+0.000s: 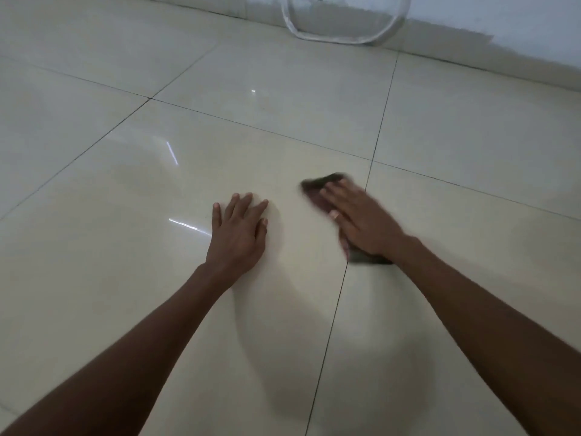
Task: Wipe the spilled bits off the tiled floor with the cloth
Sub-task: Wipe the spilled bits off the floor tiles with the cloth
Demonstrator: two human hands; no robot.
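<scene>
Cloth point(317, 191): I saw a dark, brownish-grey rag lying flat on the floor, its edges smeared by motion blur; one end stuck out beyond the fingertips, the other showed as a darker corner under the wrist.
Cloth position: it sat on the cream tile just left of a dark grout line, to the right of my view's middle, with its near corner reaching that line.
Right hand point(361, 218): I saw it spread palm-down on top of the cloth, fingers extended and close together, pressing rather than clutching; it was blurred as well.
Left hand point(240, 229): it lay flat and open on the bare tile, fingers splayed, holding nothing, near the cloth but not touching it.
Spilled bits: I could not make out any beyond a tiny dark speck or two left of the left hand.
Floor point(283, 105): glossy cream tiles with thin dark joints, carrying bright streak reflections and the soft shadows of both arms.
Far edge: a pale wall point(503, 14) met the floor, with a whitish curved loop point(345, 39) resting there, too blurred for me to identify.
</scene>
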